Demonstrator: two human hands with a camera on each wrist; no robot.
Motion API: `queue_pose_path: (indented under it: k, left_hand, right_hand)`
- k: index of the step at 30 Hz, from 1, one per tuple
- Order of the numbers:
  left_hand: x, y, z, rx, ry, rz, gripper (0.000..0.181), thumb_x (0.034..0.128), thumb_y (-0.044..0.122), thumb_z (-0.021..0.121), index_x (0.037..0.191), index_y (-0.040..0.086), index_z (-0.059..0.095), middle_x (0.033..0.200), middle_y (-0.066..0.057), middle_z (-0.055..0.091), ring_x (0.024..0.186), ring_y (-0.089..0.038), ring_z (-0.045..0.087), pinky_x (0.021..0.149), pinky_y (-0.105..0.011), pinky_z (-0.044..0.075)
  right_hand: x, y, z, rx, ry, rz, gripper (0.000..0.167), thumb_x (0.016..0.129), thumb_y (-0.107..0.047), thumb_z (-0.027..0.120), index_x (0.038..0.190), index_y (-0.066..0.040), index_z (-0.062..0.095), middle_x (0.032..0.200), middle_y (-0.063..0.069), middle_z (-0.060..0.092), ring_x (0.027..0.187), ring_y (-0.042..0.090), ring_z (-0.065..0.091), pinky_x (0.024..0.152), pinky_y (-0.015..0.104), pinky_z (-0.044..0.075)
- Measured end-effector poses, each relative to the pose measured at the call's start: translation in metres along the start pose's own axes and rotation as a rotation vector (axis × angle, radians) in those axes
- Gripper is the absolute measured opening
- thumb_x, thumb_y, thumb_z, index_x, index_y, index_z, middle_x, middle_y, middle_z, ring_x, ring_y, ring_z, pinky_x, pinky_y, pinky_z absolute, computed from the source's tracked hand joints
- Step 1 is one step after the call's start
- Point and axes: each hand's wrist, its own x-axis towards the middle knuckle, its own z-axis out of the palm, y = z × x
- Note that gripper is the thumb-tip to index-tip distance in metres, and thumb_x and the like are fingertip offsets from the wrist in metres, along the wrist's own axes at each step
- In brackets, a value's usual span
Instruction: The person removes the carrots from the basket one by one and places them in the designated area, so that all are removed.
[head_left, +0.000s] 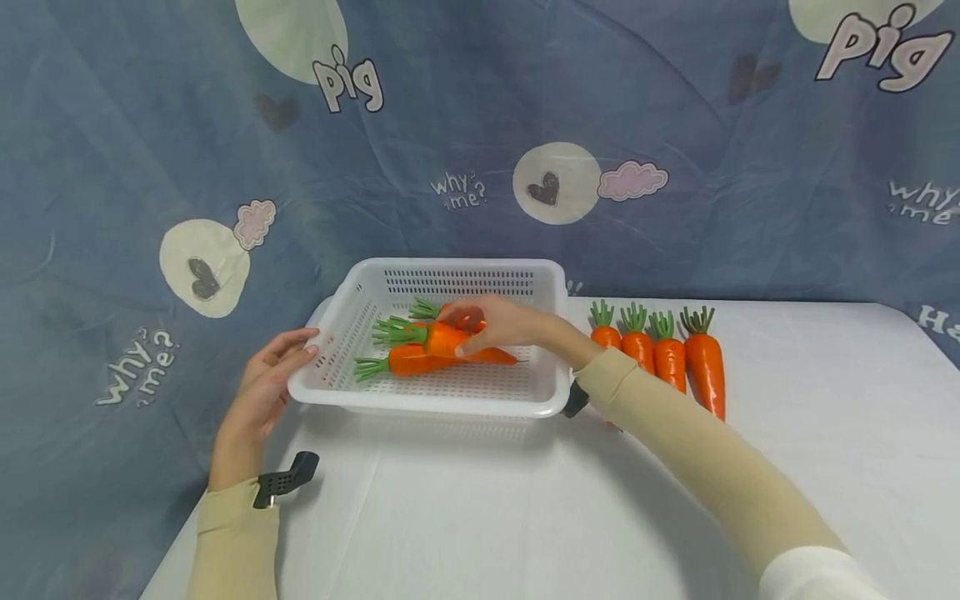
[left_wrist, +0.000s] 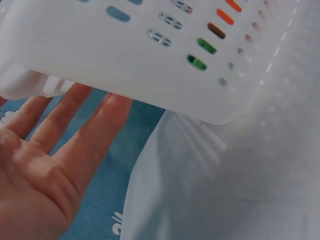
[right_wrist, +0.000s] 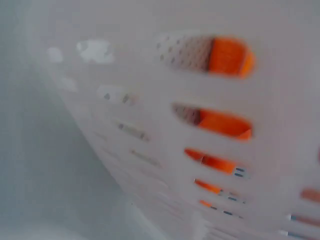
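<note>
1. We see the right hand [head_left: 495,323] reaching into the white basket [head_left: 450,407], its thumb and fingers clamped on the upper carrot [head_left: 444,340] near its leafy end. Whether that carrot is raised or rests on the others, we cannot tell.
2. Under and around it in the basket lie the front carrot [head_left: 412,361] and the rear carrot [head_left: 424,309], mostly hidden by the hand. All the leaves point left.
3. Our left hand [head_left: 258,387] touches the basket's left rim, fingers nearly straight and a little apart; the left wrist view hides their tips behind the rim.
4. The grip could slip, we judge, because the carrot's skin looks smooth and its body tapers; it might then roll against its neighbours.
5. Leaves lying close together could snag, so that moving one carrot drags another.
6. The basket sits near the left edge of the tabletop [head_left: 450,517]; a hard pull by the left hand, or a bump from the right wrist, could slide or tip it.
7. The right sleeve [head_left: 675,442] crosses near the four carrots [head_left: 703,362] outside, so a low sweep could roll them out of their row.
</note>
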Motion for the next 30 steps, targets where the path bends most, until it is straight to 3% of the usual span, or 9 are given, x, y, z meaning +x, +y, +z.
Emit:
queue_pose_path:
  k: [13, 26, 30]
  left_hand:
    - [-0.001, 0.001, -0.001, 0.017, 0.011, -0.019, 0.036, 0.0952, 0.017, 0.067, 0.129, 0.010, 0.056, 0.115, 0.002, 0.062, 0.097, -0.011, 0.064, 0.070, -0.027, 0.056]
    - [0.004, 0.001, 0.000, 0.061, 0.036, -0.045, 0.042, 0.0943, 0.021, 0.069, 0.132, 0.011, 0.055, 0.119, 0.002, 0.059, 0.100, -0.012, 0.060, 0.072, -0.026, 0.056]
    - [0.004, 0.001, -0.001, 0.057, 0.032, -0.045, 0.042, 0.0948, 0.019, 0.068, 0.133, 0.009, 0.054, 0.119, 0.002, 0.059, 0.100, -0.011, 0.061, 0.072, -0.026, 0.056]
  right_hand:
    - [-0.003, -0.008, -0.005, 0.107, 0.243, 0.008, 0.054, 0.079, -0.018, 0.083, 0.128, -0.015, 0.062, 0.115, 0.001, 0.065, 0.100, 0.019, 0.062, 0.090, 0.039, 0.049]
    - [-0.008, -0.011, -0.011, 0.258, 0.453, -0.089, 0.053, 0.083, -0.012, 0.079, 0.132, -0.012, 0.057, 0.115, 0.007, 0.063, 0.097, 0.024, 0.062, 0.088, 0.038, 0.051]
    - [-0.010, -0.013, -0.013, 0.294, 0.508, -0.087, 0.055, 0.084, -0.011, 0.078, 0.134, -0.013, 0.056, 0.113, 0.010, 0.063, 0.095, 0.026, 0.063, 0.080, 0.048, 0.054]
